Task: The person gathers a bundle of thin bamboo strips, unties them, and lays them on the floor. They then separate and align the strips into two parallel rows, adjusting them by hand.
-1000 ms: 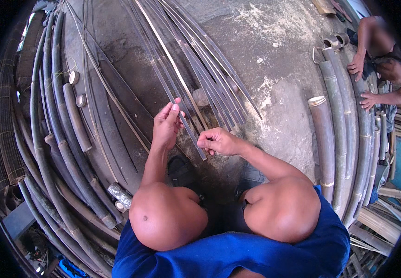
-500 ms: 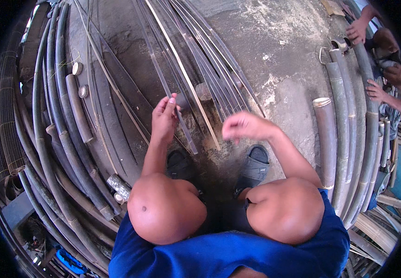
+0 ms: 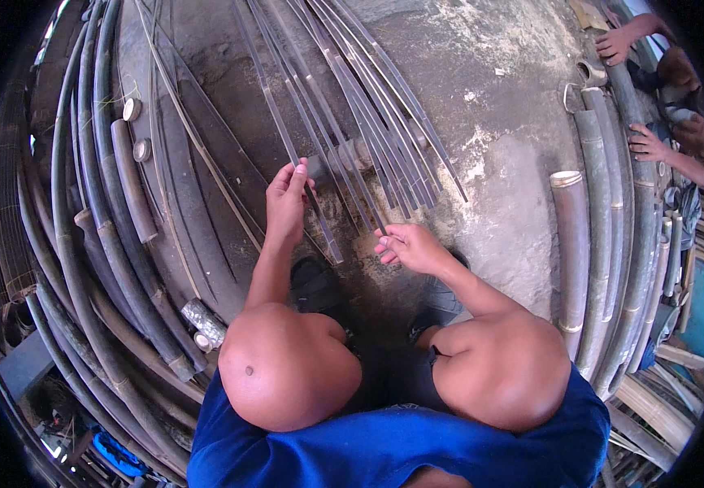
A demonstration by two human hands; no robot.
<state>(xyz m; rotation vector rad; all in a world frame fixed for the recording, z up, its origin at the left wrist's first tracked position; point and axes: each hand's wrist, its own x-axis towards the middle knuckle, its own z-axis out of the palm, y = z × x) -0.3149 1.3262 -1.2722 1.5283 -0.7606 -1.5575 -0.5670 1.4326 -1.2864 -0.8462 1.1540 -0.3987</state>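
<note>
Dropping and sliding inward, the right hand (image 3: 410, 248) is pinching the near end of 1 bamboo strip (image 3: 361, 178), fingers nearly closed. Meanwhile the left hand (image 3: 287, 199) is gripping a 2nd strip (image 3: 325, 232) — thumb over, fingers curled — just back from its tip, above the floor (image 3: 498, 154). Both are probably staying light, springy, slick; near ends are likely offering the best hold. Forearms (image 3: 482, 293) are reaching past the knees (image 3: 498, 366), the right slanting inward.
</note>
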